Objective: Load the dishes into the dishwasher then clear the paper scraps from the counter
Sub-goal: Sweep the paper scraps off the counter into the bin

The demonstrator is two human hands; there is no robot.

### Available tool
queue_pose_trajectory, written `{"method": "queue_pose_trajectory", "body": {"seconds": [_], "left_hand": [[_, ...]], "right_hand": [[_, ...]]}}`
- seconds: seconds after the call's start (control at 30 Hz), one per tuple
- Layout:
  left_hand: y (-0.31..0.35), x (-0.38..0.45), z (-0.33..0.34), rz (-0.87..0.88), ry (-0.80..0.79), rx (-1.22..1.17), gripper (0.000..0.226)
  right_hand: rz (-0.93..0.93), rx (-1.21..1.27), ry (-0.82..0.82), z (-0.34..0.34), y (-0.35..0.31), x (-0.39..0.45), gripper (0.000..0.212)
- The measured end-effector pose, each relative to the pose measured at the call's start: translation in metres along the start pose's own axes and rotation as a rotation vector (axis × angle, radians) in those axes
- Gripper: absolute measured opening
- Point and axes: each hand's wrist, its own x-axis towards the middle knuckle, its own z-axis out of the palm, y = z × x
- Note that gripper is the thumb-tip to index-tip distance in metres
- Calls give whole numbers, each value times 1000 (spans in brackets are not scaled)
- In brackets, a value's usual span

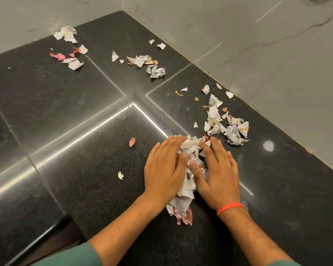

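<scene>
— Pressing on what?
— Both hands, left hand (162, 167) and right hand (217, 175), fingers straight, flank a heap of torn white paper scraps (188, 169) on the black polished stone counter (75, 116).
— Other scraps?
— Crumpled printed paper wad (236, 132) nearby.

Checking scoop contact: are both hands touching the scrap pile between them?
Touching. Head view: the left hand and right hand press flat against either side of the scrap pile, fingers overlapping the paper.

Glossy black counter (69, 104), grey marble walls (277, 45)
</scene>
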Motion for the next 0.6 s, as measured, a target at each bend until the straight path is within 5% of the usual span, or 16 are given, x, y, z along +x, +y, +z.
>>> {"method": "queue_pose_trajectory", "body": {"seconds": [0.27, 0.6], "left_hand": [[3, -18, -27, -210, 36, -468, 36], [31, -38, 31, -214, 153, -92, 61]], "right_hand": [[4, 54, 12, 0, 3, -1, 68], [-73, 160, -6, -2, 7, -2, 67]]}}
